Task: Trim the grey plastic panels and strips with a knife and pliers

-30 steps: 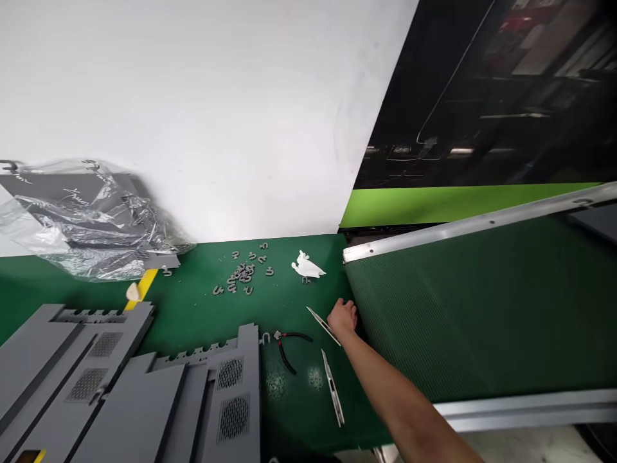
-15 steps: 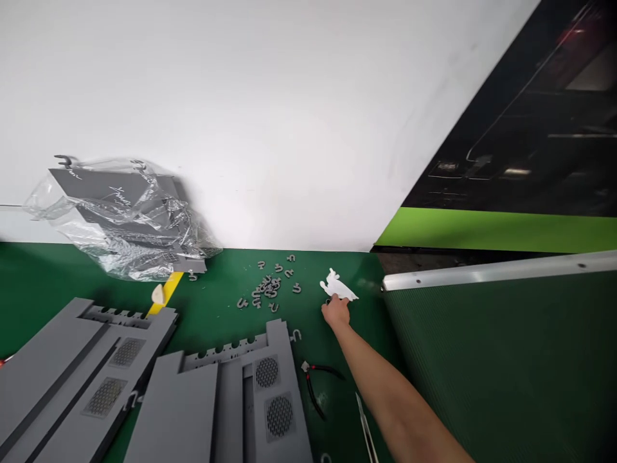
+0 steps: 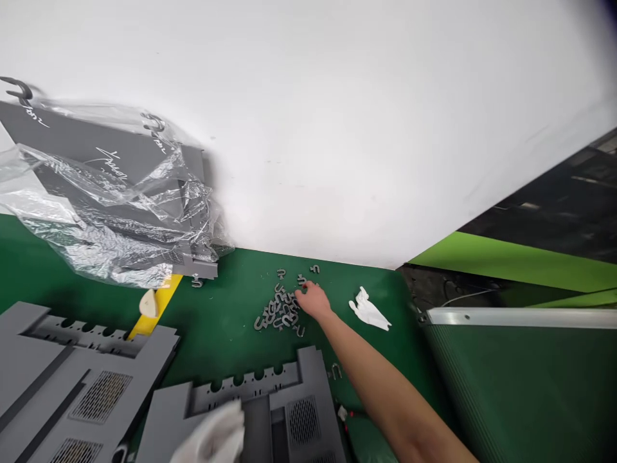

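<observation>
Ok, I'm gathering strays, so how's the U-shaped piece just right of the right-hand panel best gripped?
Probably pinch the U-shaped piece by its curved bend, from above on the wall side. The bend points toward the wall, while the right-hand panel lies close on its left and the right forearm crosses to its right.

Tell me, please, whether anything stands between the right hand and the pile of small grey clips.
Nothing visible does: the right hand is at the right edge of the small grey clips, and the white glove lies further right, out of the way.
</observation>
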Demonstrator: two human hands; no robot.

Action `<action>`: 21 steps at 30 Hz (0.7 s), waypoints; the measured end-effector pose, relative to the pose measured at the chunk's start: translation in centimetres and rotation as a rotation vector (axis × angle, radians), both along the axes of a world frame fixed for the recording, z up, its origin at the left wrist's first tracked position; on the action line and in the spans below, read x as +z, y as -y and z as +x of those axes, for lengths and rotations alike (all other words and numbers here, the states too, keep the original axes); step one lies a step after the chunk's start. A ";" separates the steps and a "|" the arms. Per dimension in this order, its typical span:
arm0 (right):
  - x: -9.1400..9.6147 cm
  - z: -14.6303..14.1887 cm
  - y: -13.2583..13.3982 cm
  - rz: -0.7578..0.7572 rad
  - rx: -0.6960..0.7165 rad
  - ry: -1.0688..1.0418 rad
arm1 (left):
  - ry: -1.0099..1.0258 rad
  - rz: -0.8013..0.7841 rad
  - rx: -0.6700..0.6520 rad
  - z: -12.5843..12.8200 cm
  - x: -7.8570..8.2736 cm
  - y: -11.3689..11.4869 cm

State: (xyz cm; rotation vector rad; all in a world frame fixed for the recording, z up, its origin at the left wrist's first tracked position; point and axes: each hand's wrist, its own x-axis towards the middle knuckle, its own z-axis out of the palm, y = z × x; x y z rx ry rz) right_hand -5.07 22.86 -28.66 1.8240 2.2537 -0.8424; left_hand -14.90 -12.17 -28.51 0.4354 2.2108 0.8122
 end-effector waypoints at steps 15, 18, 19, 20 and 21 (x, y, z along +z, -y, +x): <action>-3.2 -6.3 6.0 -0.078 -0.213 -0.267 | 0.150 0.262 -0.157 -1.9 -3.8 -21.8; -2.6 -6.1 5.3 -0.259 -0.373 -0.507 | 0.198 0.340 -0.168 -2.3 -2.1 -22.2; -2.3 -5.9 5.0 -0.337 -0.425 -0.600 | 0.145 0.344 -0.191 -2.2 -1.2 -22.3; -1.9 -5.7 4.8 -0.417 -0.471 -0.698 | 0.068 0.337 -0.231 -1.9 -0.1 -22.4; -1.4 -5.4 4.7 -0.494 -0.510 -0.799 | -0.016 0.328 -0.282 -1.5 1.2 -22.4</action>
